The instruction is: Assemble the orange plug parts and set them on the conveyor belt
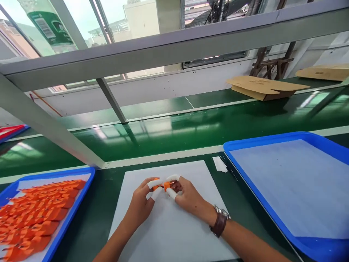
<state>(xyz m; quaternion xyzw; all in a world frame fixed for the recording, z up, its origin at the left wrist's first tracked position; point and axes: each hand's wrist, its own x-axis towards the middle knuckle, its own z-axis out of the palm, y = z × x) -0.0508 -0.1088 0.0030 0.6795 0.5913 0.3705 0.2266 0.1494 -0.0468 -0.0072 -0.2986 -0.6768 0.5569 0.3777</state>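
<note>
Over a white sheet [174, 233] on the green table, both hands meet at a small orange part [167, 186]. My left hand [141, 200] pinches its left side, with white covers on the thumb and index fingertips. From the other side, my right hand [185, 193] closes thumb and index finger on it, their tips covered in white too. Fingers hide much of the part, so its full shape does not show. Many similar orange parts lie in rows in a blue-rimmed tray [73, 210] on the left.
A blue tray [256, 193] lined with white paper stands at the right. A torn white scrap [219, 164] lies beside the sheet. Past a metal frame bar [174, 43] runs a green conveyor-like surface [163, 131], with flat cardboard [267, 85] at the back right.
</note>
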